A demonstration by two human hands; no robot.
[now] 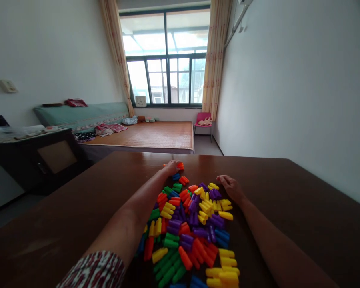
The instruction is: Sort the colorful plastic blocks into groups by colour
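Many plastic pieces in red, yellow, green, blue and purple lie in a loose pile on the brown table (267,176). Beyond the pile, my left hand (171,168) reaches out over orange pieces (180,165); its fingers are too small to tell whether they grip one. A blue piece (176,176) and a red piece (184,180) lie just nearer. To the right of the pile, my right hand (229,186) rests at the table, its fingers closed together, and what they hold, if anything, is too small to make out. Yellow pieces (213,186) lie nearest to it.
Past the table's far edge stands a bed (168,134) under a window. A pink chair (203,120) holds a soft toy by the right wall. At the left is a dark cabinet (27,164) with things on top.
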